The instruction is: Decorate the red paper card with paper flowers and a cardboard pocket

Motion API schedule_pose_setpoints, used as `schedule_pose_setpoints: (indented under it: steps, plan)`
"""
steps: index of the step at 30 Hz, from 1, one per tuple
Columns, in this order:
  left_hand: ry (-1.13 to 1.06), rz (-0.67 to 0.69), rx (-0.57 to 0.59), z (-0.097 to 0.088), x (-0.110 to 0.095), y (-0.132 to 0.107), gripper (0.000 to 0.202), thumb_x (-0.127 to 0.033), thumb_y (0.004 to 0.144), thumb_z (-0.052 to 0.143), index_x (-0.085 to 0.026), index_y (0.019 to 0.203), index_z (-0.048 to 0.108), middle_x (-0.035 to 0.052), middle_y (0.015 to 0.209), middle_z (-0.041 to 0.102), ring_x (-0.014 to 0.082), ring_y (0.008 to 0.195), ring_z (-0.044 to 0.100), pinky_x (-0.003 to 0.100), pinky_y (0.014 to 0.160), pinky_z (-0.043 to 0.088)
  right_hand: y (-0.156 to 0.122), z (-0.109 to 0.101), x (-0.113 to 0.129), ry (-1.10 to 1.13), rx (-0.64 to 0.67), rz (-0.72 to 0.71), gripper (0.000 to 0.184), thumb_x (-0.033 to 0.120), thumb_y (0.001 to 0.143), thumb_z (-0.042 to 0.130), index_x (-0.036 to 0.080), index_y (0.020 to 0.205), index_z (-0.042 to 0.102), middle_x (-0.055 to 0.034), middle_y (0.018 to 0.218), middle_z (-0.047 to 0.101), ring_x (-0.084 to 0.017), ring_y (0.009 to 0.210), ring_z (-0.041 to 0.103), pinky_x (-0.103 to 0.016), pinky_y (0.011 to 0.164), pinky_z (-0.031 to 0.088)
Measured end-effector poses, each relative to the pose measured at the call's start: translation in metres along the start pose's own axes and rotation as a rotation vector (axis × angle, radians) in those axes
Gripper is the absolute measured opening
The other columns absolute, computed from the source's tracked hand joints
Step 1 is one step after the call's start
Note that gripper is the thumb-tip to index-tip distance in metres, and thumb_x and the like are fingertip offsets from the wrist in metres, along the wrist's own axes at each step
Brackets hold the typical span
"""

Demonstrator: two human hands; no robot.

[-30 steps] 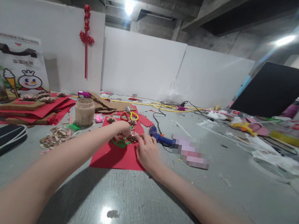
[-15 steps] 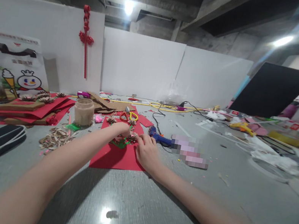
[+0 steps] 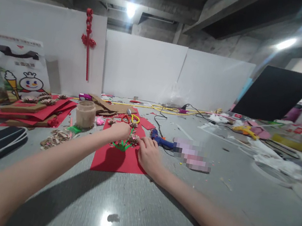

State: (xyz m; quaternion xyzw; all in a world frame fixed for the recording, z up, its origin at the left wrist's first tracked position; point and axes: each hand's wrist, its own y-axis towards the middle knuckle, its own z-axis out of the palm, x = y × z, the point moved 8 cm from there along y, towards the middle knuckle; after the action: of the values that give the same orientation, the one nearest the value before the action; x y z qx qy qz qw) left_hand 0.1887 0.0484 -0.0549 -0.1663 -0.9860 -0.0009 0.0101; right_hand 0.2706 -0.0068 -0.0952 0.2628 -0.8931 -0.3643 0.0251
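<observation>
Grey table (image 3: 181,208), left hand (image 3: 121,131), grip unclear

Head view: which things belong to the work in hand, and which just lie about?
Likely in use, by the left hand and right hand: red sheet, green strips, brown flower.

Likely uninvolved: clear plastic bag, black panel, snowman-printed carrier.
</observation>
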Motion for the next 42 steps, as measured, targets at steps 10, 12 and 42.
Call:
schedule_pose_setpoints:
  steps: [10,12,42]
  plan:
    - [-0.163,0.473,-0.403,0.038,0.015,-0.126,0.031,-0.005,0.081,0.032,-0.015,0.097,0.057,0.0124,0.111,0.056,0.0189,0.100,0.054,0.033,0.082,0.048,0.021,-0.011,0.009,0.463,-0.017,0.102,0.030,0.001,0.074,0.033,0.015,0.093,0.052,-0.0078,0.093,0.057,-0.017,0.093,0.048,-0.030,0.083,0.040]
    - [-0.218,0.492,-0.411,0.044,0.020,-0.133,0.036,-0.003,0.080,0.030,-0.016,0.099,0.057,0.0102,0.112,0.058,0.0176,0.102,0.054,0.033,0.085,0.047,0.020,0.000,0.020,0.449,0.035,0.092,0.032,0.003,0.073,0.036,0.014,0.098,0.051,-0.0097,0.100,0.056,-0.018,0.101,0.046,-0.035,0.089,0.037]
    - [-0.372,0.405,-0.293,0.054,0.028,-0.125,0.031,-0.009,0.081,0.031,-0.018,0.096,0.057,0.0072,0.104,0.060,0.0153,0.093,0.056,0.030,0.082,0.046,0.011,0.026,0.050,0.278,0.380,-0.109,0.042,0.008,0.080,0.031,0.012,0.118,0.047,-0.0144,0.115,0.052,-0.023,0.126,0.028,-0.057,0.100,0.011]
